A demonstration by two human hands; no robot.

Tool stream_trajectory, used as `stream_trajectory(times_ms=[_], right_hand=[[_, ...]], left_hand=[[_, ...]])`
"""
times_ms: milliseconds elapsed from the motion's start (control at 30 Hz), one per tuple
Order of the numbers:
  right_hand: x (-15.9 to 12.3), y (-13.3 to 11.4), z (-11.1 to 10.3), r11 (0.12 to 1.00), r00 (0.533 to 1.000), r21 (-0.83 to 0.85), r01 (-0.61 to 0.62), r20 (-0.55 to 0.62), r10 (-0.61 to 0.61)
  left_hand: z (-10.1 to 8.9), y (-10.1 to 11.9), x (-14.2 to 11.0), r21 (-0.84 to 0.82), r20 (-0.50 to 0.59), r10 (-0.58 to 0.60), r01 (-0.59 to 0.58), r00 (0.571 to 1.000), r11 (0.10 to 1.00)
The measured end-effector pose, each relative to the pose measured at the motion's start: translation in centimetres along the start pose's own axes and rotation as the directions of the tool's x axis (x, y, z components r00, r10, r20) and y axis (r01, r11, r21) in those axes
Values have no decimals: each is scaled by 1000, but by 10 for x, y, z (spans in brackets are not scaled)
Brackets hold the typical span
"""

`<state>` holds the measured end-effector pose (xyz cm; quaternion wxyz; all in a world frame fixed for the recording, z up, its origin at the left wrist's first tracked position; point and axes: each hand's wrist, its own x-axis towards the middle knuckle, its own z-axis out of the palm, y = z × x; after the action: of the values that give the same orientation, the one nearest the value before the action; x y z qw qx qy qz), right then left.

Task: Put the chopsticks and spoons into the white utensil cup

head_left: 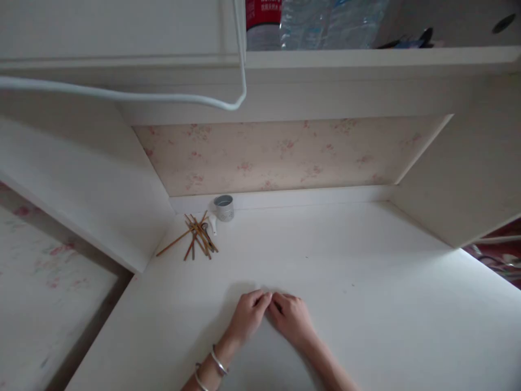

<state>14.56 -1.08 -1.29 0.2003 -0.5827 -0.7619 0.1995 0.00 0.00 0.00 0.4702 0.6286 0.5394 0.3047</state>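
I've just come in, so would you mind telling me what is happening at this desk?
The person's left hand and right hand rest on the white desktop, loosely curled, knuckles close together, with no item visible in either. Farther back on the left, a loose pile of chopsticks lies untouched with a white spoon, beside an upright silver-grey holder near the wall.

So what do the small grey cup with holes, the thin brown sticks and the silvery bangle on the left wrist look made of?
The small grey cup with holes looks like matte metal: silvery grey, punched holes.
The thin brown sticks seem wooden, perhaps bamboo, from their tan-brown colour.
The silvery bangle looks like polished metal, going by its bright highlights.
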Motion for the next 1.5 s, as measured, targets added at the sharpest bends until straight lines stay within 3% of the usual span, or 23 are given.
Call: stream_trajectory(times_ms=[267, 367, 500, 600, 700, 800, 933, 1133, 1233, 1500], right_hand=[[0, 2, 1, 1000, 1000, -8, -4, -5, 4], [1, 2, 2, 1000, 1000, -11, 1, -14, -1], [2, 4, 6, 999, 1000, -46, 0, -24, -1], [4, 5, 7, 998, 1000, -56, -1, -26, -1], [7, 5, 7, 999, 999, -33, -17, -34, 16], [10, 5, 6, 999, 998, -6, -48, -46, 47], [11, 5, 8, 998, 996, -14, -69, -65, 68], [13, 7, 11, 995, 992, -58, -85, -102, 79], [15, 6, 11, 993, 989, -55, -101, -111, 95], [17, 6, 10, 992, 985, -33, -123, -126, 118]], left_hand=[[2, 3, -3, 54, 53, 11, -14, 999, 998], [-9, 5, 1, 45, 91, 28, -32, 995, 998], [-53, 3, 27, 253, -79, 154, -129, 985, 959], [-103, -3, 60, 543, -191, 345, -193, 919, 817], [-148, -9, 95, 747, -215, 405, -117, 889, 654], [-177, -15, 123, 856, -217, 373, -8, 902, 518], [-197, -24, 149, 885, -283, 240, 157, 928, 438], [-219, -41, 180, 828, -303, -32, 279, 953, 487], [-226, -48, 187, 807, -293, -108, 307, 950, 505], [-220, -57, 182, 801, -268, -67, 261, 961, 540]])
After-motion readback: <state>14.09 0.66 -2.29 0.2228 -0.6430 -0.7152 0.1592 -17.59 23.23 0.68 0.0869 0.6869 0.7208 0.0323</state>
